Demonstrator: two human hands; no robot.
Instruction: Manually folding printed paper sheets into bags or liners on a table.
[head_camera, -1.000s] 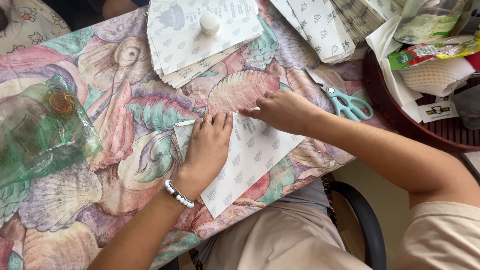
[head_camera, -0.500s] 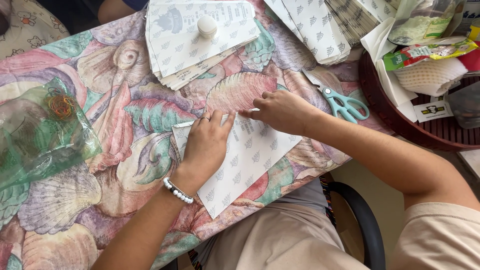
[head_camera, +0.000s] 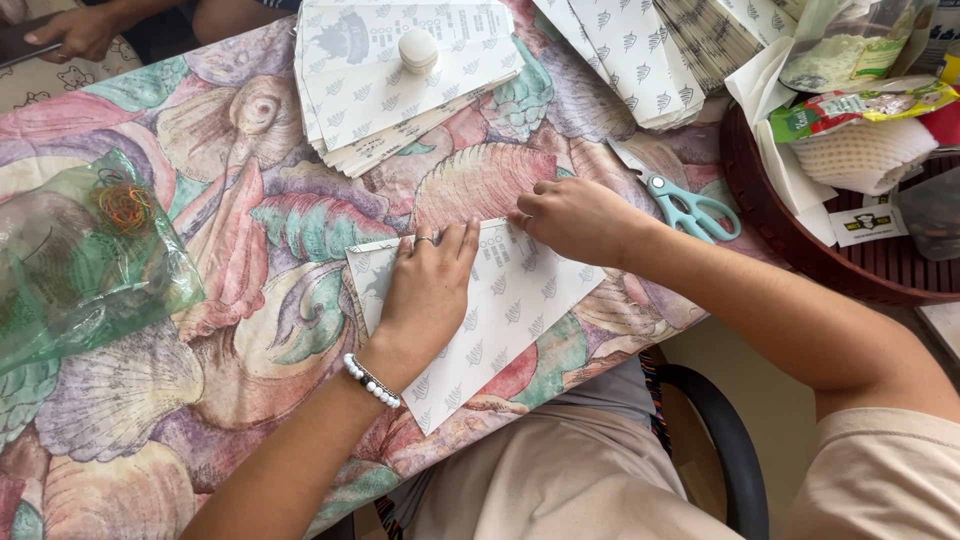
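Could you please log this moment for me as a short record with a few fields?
left hand: flat, palm down on the white patterned paper sheet
right hand: fingertips pressing the sheet's upper edge
scissors: teal-handled, lying just right of the right hand
paper stacks: at the table's far side, a small round white object on one
plastic bag: green, at left

I count two hands on one patterned paper sheet (head_camera: 500, 320): left hand (head_camera: 425, 295), right hand (head_camera: 570, 215). Two stacks of printed sheets: one (head_camera: 400, 85), another (head_camera: 650, 50). One pair of teal scissors (head_camera: 690, 205). One green plastic bag (head_camera: 80, 260). One round brown tray (head_camera: 800, 230).
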